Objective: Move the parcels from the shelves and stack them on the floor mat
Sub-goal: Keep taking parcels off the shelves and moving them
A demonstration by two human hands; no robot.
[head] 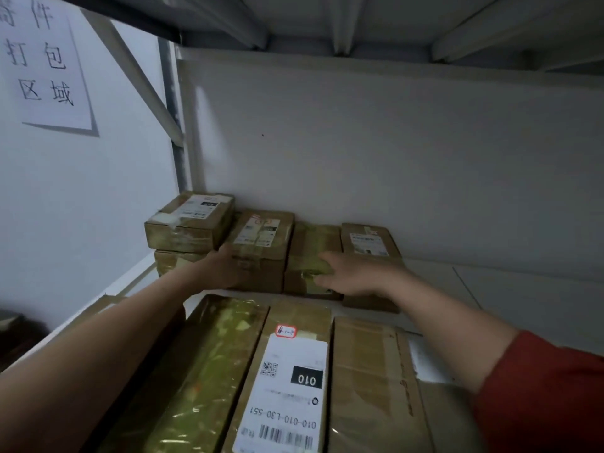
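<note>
**Cardboard parcels on a white shelf, both hands at the back row**

Cardboard fills the near edge of the shelf (510, 289): three long parcels lie side by side, lengthwise away from the viewer. The left one (202, 371) is wrapped in yellowish glossy tape, the middle one (287, 380) bears a white label with a barcode and "010", and the right one (369, 387) is plain brown. Both forearms reach over them, the right one coming out of a red sleeve (549, 397).

Behind a narrow strip of bare shelf stands a row of smaller boxes. The left hand (228, 269) lies against the near left corner of a labelled box (261, 246); blur hides whether its fingers clasp it. The right hand (356, 273) is spread wide, its fingers resting on the taped box (310, 253) just beside it. These two boxes touch. To their left, a stack of two boxes (189, 223) sits close against the labelled one. To the right, another brown box (369, 243) stands partly behind the right hand.

Right of the row the shelf is open white board. A pale back panel (392, 158) closes the far side, and the shelf above (359, 21) hangs well over the boxes. A grey post (176, 125) marks the left end, with a paper sign (45, 60) on the wall beyond.
</note>
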